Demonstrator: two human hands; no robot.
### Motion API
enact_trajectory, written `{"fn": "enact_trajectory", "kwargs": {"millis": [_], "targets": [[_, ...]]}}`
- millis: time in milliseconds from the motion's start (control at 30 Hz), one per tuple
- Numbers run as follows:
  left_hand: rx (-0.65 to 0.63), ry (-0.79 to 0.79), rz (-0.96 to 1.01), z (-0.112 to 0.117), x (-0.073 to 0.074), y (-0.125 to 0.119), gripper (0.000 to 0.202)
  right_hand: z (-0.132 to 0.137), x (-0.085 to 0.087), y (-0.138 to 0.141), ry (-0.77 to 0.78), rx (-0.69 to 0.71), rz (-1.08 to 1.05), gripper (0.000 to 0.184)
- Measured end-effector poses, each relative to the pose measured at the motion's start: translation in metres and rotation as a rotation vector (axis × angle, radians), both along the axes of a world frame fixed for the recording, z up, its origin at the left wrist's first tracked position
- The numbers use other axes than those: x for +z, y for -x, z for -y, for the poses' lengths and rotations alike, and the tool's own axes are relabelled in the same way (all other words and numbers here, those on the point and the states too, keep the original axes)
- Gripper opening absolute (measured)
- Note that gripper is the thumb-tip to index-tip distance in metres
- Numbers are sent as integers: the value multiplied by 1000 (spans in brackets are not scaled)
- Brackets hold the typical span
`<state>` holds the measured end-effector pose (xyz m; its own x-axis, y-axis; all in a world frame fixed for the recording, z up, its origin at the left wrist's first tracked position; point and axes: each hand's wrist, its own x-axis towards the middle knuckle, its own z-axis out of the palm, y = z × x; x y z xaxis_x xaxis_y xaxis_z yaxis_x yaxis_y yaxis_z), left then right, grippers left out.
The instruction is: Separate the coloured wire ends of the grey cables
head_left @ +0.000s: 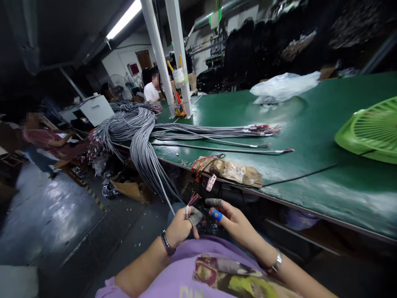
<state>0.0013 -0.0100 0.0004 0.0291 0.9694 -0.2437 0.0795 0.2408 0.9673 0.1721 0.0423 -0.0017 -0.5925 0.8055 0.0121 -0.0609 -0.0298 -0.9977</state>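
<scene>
My left hand (182, 225) is closed round the end of a grey cable (166, 192), with grey covers on its fingertips. Several thin coloured wires (194, 199) fan out from the stripped cable end above those fingers. To the right, my right hand (234, 219) holds nothing, its thumb and forefinger apart. A blue cover sits on its thumb and a grey one on its forefinger. The held cable runs up towards a thick bundle of grey cables (142, 145) that hangs over the table edge. More grey cables (211, 131) with bared red ends lie along the green table (313, 128).
A taped wooden block (235, 171) with wires sits at the table's near edge. On the right stands a green fan (372, 132); a clear plastic bag (285, 86) lies farther back. White posts (178, 54) rise from the table. Two people sit in the background.
</scene>
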Motion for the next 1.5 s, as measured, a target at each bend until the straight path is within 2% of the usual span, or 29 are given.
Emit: {"fn": "enact_trajectory", "kwargs": {"millis": [67, 133, 267, 367, 433, 500, 700, 767, 900, 967, 1100, 1233, 1367, 1500], "targets": [[-42, 2, -32, 2, -8, 0, 34, 1, 9, 6, -3, 82, -35, 34], [-53, -7, -113, 3, -15, -1, 28, 1, 14, 14, 49, 93, -37, 33], [-92, -84, -275, 5, -17, -1, 22, -2, 13, 25, 144, -52, -33, 33], [-133, -94, -92, 3, -7, 0, 34, -6, 7, 18, 154, -61, -28, 30], [-126, -48, 45, 0, 0, 1, 37, -9, 4, 11, 164, -23, -23, 29], [-149, 19, 93, -6, 4, 1, 39, -10, 1, 4, 163, 17, -17, 28], [-383, 273, 120, -20, -3, -11, 39, -11, -3, -4, 76, 53, 12, 25], [-331, 276, 126, -21, -5, -15, 37, -13, -4, -5, 63, 11, -5, 25], [-47, 205, 139, -22, -10, -19, 31, -19, -13, -8, 197, -202, -89, 34], [35, 171, 116, -22, -12, -19, 28, -20, -18, -8, 248, -195, -62, 39], [36, 124, 33, -22, -18, -20, 23, -17, -26, -1, 147, -47, 29, 34], [9, 119, -47, -22, -20, -22, 18, -19, -27, 6, 71, -64, 99, 29], [36, 111, -63, -21, -20, -23, 23, -22, -27, 7, 237, -39, 7, 32], [68, 112, 14, -20, -24, -22, 31, -19, -30, 6, 399, -63, -105, 38]]}}
